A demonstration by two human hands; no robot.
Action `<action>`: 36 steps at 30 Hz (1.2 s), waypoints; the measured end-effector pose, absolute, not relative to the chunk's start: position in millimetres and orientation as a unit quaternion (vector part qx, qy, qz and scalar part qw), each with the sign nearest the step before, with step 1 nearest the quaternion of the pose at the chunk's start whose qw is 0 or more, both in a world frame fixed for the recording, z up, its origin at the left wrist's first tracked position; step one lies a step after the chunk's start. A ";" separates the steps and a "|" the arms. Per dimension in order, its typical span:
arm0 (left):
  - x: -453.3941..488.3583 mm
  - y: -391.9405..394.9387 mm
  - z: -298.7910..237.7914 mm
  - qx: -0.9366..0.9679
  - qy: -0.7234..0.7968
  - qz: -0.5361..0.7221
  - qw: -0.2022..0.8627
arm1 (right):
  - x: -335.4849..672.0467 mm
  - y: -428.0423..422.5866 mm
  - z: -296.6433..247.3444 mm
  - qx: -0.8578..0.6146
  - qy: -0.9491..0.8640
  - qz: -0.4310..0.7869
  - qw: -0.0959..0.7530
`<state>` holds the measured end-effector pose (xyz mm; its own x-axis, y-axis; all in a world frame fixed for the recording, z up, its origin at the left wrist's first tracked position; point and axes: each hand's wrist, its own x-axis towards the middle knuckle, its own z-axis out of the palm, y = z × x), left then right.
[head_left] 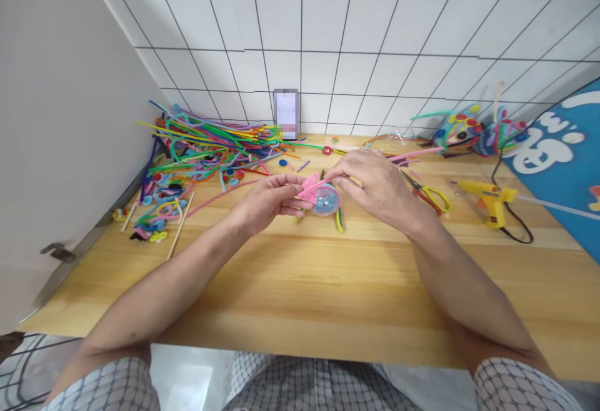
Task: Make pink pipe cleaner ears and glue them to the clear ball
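Note:
My left hand (274,202) is closed round the side of a clear plastic ball (325,202), held just above the wooden table. Flat pink fuzzy rows (309,189) cover the ball's left part, and a pink strand curves along its right rim. Between thumb and fingertips, my right hand (372,183) pinches a pink pipe cleaner (330,178) at the top of the ball. Partly hidden beneath the ball lies a tool with yellow-green handles (339,218).
Many coloured pipe cleaners (210,145) and buttons are heaped at the left, with wooden sticks (180,227). To the right lie yellow-handled scissors (435,197) and a yellow glue gun (492,198) with a cord. Two decorated balls (459,131) and a phone (285,114) stand by the tiled wall.

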<state>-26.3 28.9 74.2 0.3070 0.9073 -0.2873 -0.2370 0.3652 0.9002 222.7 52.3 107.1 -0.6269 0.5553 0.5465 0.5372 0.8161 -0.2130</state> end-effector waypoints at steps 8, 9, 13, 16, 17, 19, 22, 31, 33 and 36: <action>-16.0 35.6 63.9 0.369 0.401 0.389 0.743 | 228.2 58.2 103.5 -0.325 -0.909 -0.026 0.260; -16.3 36.0 62.4 0.365 0.400 0.389 0.745 | 228.1 58.9 102.8 -0.323 -0.910 -0.028 0.257; -19.8 36.0 59.3 0.375 0.391 0.384 0.748 | 226.9 61.1 99.7 -0.322 -0.909 -0.030 0.261; -22.7 35.3 57.8 0.398 0.380 0.381 0.743 | 226.0 61.6 98.3 -0.330 -0.905 -0.022 0.268; -23.4 35.1 57.0 0.405 0.378 0.380 0.741 | 225.7 61.5 98.0 -0.329 -0.906 -0.022 0.264; -24.2 34.9 55.2 0.417 0.373 0.380 0.736 | 225.0 61.4 97.5 -0.324 -0.912 -0.024 0.252; -24.9 34.4 53.3 0.441 0.362 0.386 0.725 | 223.9 61.2 96.3 -0.319 -0.915 -0.020 0.248; -27.7 30.7 58.3 0.616 0.384 0.389 0.567 | 218.8 57.8 91.4 -0.311 -0.909 0.029 0.276; -27.1 30.2 59.0 0.635 0.380 0.400 0.540 | 217.1 56.1 90.6 -0.311 -0.905 0.039 0.286; -26.0 29.8 59.5 0.625 0.354 0.427 0.549 | 215.6 54.3 90.6 -0.322 -0.893 0.047 0.310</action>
